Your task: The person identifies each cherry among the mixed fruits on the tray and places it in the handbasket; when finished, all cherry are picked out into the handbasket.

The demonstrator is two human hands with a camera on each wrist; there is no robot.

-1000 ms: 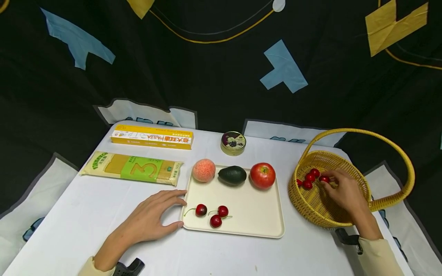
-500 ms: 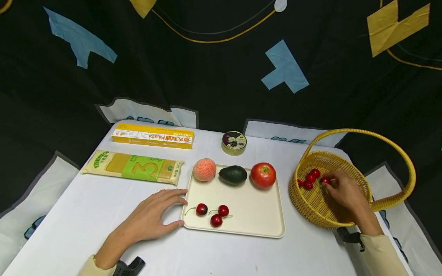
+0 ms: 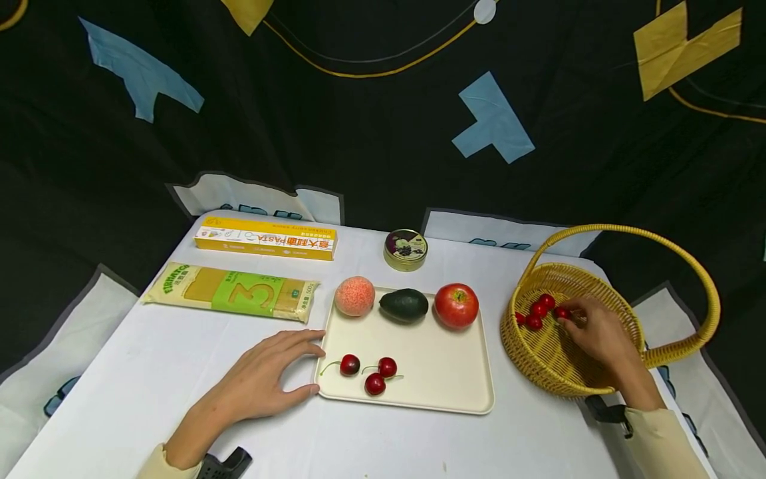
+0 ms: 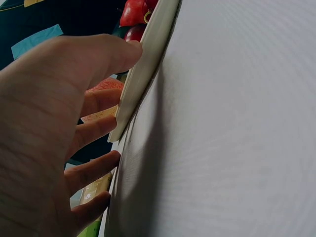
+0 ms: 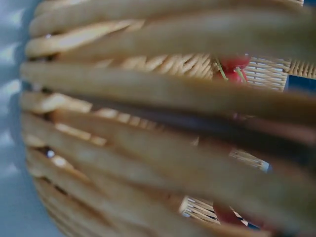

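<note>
Almost nothing has moved since the earlier frame: our view shifts only slightly, and both hands keep their places. The cherry at our right fingertips (image 3: 561,312) lies inside the basket, just right of the other cherries (image 3: 538,309). Our right hand (image 3: 595,329) appears to pinch it between thumb and fingers; in the right wrist view, blurred weave hides the contact. To take it well, we judge, we should press lightly on the round, slippery-looking skin, keep its neighbours undisturbed, and lift clear of the rim before moving sideways. The basket (image 3: 522,356) is tight golden wickerwork, rounded, with a tall wrapped handle (image 3: 634,230) that we would do best to avoid bumping.

Just left of it lies the tray (image 3: 437,362), smooth, cream and shallow with rounded corners. Our left hand (image 3: 263,376) is relaxed and grasps nothing, fingers spread at the tray's left edge. Three glossy, stemmed cherries (image 3: 374,384) sit near its front; along the back are a speckled coral peach (image 3: 355,296), a dark, tapered avocado (image 3: 403,305) and a shiny red apple (image 3: 457,306). Behind stands a round, flat tin (image 3: 405,250).
</note>
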